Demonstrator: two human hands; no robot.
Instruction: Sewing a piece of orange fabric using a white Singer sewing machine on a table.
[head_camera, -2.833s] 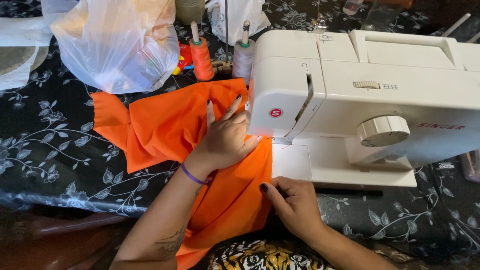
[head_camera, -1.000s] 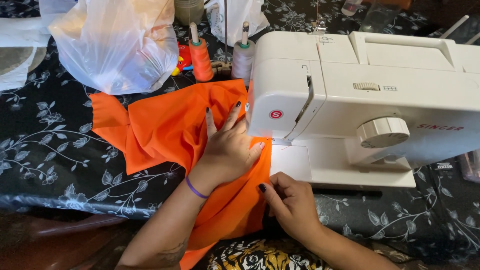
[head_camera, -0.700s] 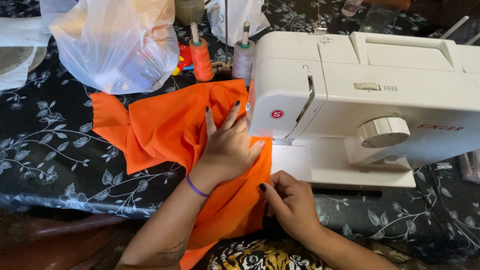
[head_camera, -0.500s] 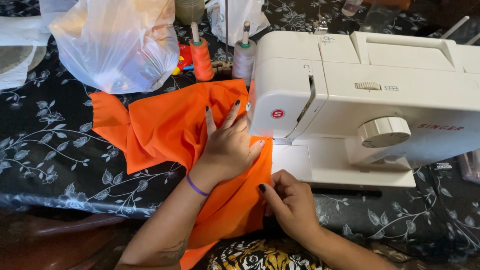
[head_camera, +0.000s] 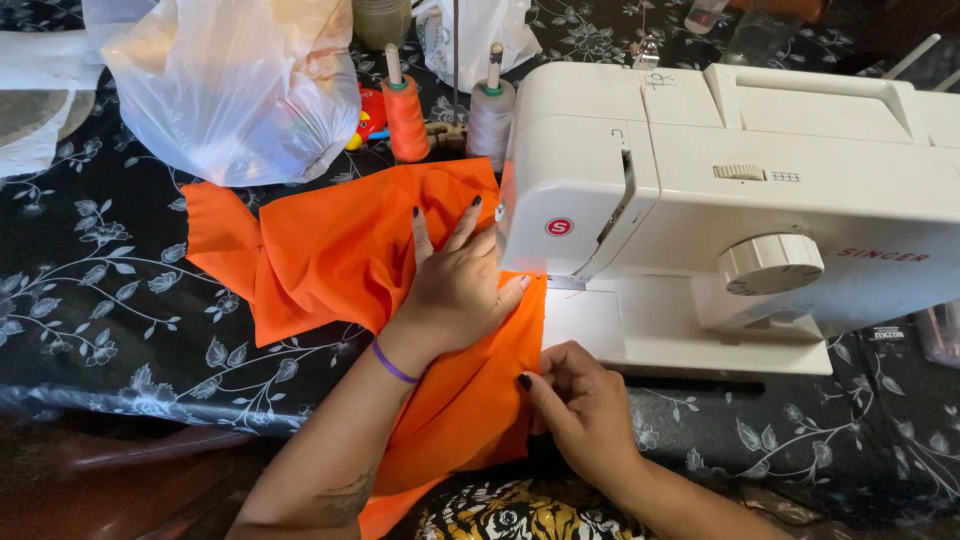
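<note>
Orange cloth held at the needle of the sewing machine; hands almost unmoved over the last second.

Nearest me, at the front edge of the table (head_camera: 120, 330), my right hand (head_camera: 585, 410) pinches the near edge of the orange cloth (head_camera: 330, 250) between thumb and fingertips, just in front of the machine bed. My left hand (head_camera: 455, 285) lies flat, fingers spread, pressing the cloth beside the needle area; since a few seconds ago it has shifted slightly toward me and then held, so I judge the cloth is being fed slowly or steadied. The white sewing machine (head_camera: 740, 190) stands on the right half of the table. Toward the far edge stand an orange thread spool (head_camera: 405, 118) and a grey thread spool (head_camera: 489, 120). At the far left corner a translucent plastic bag (head_camera: 230, 85) holds bundled contents I cannot identify.
</note>
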